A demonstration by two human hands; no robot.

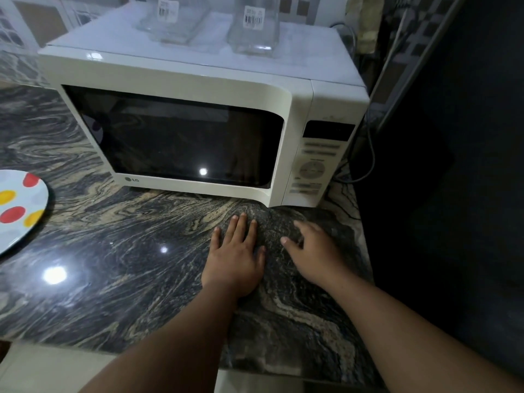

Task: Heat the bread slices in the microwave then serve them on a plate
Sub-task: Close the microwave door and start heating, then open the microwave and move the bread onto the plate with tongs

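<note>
- Both hands, left point(235, 262) and right point(314, 251), lie flat and empty on the bench point(127, 251) just before the microwave point(198, 109).
- Door's closed, bread unseen; your plate point(19, 205) waits left of the microwave.

This is a home kitchen. A white microwave point(198, 131) with its door closed stands on a dark, swirl-veined polished stone counter point(113, 251) in the middle of the frame. Two clear glass jars point(252, 26) with barcode labels sit on top of it. At the left edge lies a plate point(19, 211) with red and yellow dots, and tiled wall shows in the upper corners.
</note>
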